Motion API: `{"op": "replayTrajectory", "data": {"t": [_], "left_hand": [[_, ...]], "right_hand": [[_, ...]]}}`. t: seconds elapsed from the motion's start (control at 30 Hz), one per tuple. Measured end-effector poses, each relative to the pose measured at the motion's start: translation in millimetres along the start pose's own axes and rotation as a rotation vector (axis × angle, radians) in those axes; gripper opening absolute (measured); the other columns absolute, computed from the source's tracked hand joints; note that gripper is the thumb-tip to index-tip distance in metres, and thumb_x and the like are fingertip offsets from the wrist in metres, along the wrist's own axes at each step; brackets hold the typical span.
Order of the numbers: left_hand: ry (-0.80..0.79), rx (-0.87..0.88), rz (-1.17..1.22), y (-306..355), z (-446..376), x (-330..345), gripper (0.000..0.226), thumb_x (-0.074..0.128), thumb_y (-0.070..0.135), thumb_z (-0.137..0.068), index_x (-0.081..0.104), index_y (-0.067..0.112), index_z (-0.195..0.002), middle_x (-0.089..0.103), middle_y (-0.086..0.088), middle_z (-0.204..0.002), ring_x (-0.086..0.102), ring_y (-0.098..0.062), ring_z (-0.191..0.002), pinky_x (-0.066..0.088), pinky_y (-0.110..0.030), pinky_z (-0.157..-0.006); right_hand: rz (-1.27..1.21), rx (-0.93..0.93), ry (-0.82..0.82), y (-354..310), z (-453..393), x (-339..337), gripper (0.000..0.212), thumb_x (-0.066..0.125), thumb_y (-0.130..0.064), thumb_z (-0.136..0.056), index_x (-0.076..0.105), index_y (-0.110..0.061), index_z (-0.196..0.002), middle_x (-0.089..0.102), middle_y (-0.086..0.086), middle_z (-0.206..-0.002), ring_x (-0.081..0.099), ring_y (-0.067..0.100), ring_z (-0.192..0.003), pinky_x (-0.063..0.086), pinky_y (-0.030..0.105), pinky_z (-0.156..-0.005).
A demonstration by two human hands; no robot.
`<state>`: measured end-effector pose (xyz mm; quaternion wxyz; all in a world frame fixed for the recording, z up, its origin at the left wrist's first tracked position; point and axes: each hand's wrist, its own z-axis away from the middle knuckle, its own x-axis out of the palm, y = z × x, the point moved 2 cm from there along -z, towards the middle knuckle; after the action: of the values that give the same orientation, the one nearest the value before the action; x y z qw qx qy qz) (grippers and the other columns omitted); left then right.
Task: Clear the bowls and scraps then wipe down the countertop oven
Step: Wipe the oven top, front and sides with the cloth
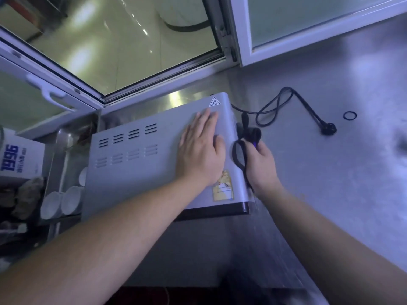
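Left hand (201, 148): flat on the top panel of the countertop oven (154, 159), fingers straight and together, palm down near the right edge; right hand (261, 166): fingers curled round a dark cloth (246, 137), held against the oven's right side wall. The oven stands on a steel counter (330, 183), below a window frame (123, 91); its power cord (279, 104) lies loose on the counter to the right, plug (329, 129) unconnected; a small black ring (350, 115) lies just beyond. White bowls (59, 202) sit in a steel tray (57, 150) left of the oven.
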<state>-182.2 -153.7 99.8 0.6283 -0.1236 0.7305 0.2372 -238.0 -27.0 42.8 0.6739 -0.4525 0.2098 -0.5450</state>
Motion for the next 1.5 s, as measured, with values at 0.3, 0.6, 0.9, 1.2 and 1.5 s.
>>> {"op": "replayTrajectory", "data": {"t": [0.3, 0.6, 0.9, 1.2, 1.5], "left_hand": [[-0.014, 0.004, -0.004, 1, 0, 0, 0.057, 0.037, 0.028, -0.102, 0.032, 0.023, -0.159, 0.024, 0.008, -0.167, 0.015, -0.011, -0.155, 0.014, -0.038, -0.126], [0.005, -0.003, 0.018, 2, 0, 1, 0.058, 0.035, 0.031, -0.1, 0.034, 0.023, -0.158, 0.026, 0.008, -0.167, 0.016, -0.011, -0.155, 0.013, -0.037, -0.126], [0.001, -0.007, 0.043, 1, 0, 0, 0.059, 0.036, 0.032, -0.099, 0.035, 0.024, -0.157, 0.026, 0.008, -0.166, 0.016, -0.01, -0.155, 0.015, -0.04, -0.126], [0.002, -0.008, 0.026, 0, 0, 0, 0.058, 0.037, 0.031, -0.1, 0.036, 0.024, -0.157, 0.027, 0.009, -0.166, 0.017, -0.01, -0.154, 0.016, -0.039, -0.126], [-0.001, 0.002, 0.018, 1, 0, -1, 0.058, 0.036, 0.03, -0.1, 0.035, 0.023, -0.158, 0.026, 0.008, -0.166, 0.017, -0.011, -0.155, 0.017, -0.038, -0.126]], "right_hand": [[-0.037, 0.095, -0.044, 48, 98, -34, 0.021, 0.057, -0.032, -0.102, 0.07, -0.049, -0.104, 0.074, -0.018, -0.1, 0.064, 0.009, -0.091, 0.048, 0.028, -0.083], [0.048, 0.063, -0.114, 11, 12, -13, 0.02, 0.055, -0.045, -0.091, 0.071, -0.041, -0.103, 0.074, -0.016, -0.107, 0.068, 0.01, -0.106, 0.05, 0.033, -0.094], [0.086, 0.047, -0.086, -36, -78, 21, 0.015, 0.056, -0.03, -0.096, 0.07, -0.024, -0.093, 0.071, -0.01, -0.085, 0.064, 0.012, -0.079, 0.053, 0.028, -0.077], [0.017, -0.017, -0.068, -8, -32, 3, 0.032, 0.055, -0.039, -0.096, 0.07, -0.039, -0.124, 0.073, -0.021, -0.114, 0.066, 0.001, -0.112, 0.05, 0.03, -0.102], [-0.014, 0.118, -0.09, 50, 75, -37, 0.027, 0.055, -0.034, -0.103, 0.066, -0.046, -0.125, 0.069, -0.022, -0.126, 0.06, 0.002, -0.124, 0.042, 0.043, -0.115]]}}
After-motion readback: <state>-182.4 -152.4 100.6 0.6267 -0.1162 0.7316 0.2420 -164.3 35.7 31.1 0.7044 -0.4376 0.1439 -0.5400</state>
